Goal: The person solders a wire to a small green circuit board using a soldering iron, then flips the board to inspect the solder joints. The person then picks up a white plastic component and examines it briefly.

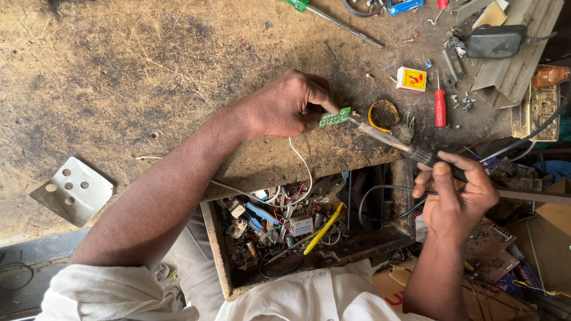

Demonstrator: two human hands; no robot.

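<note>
The small green circuit board [334, 117] is a narrow rectangle with pale markings on its face, lying near the front edge of the worktop [148, 71] and tilted slightly up to the right. A thin white wire [305, 169] runs from the board over that edge into the open drawer below. The soldering iron [392, 141] has a dark, scorched metal shaft and black handle; it slants down to the right, tip touching the board's right end.

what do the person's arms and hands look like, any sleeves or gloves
Both hands, left and right, are bare: no gloves, rings or watch show. The forearms are bare too. A loose white sleeve is pushed up on the left arm; the right arm's sleeve is not clearly seen.
</note>
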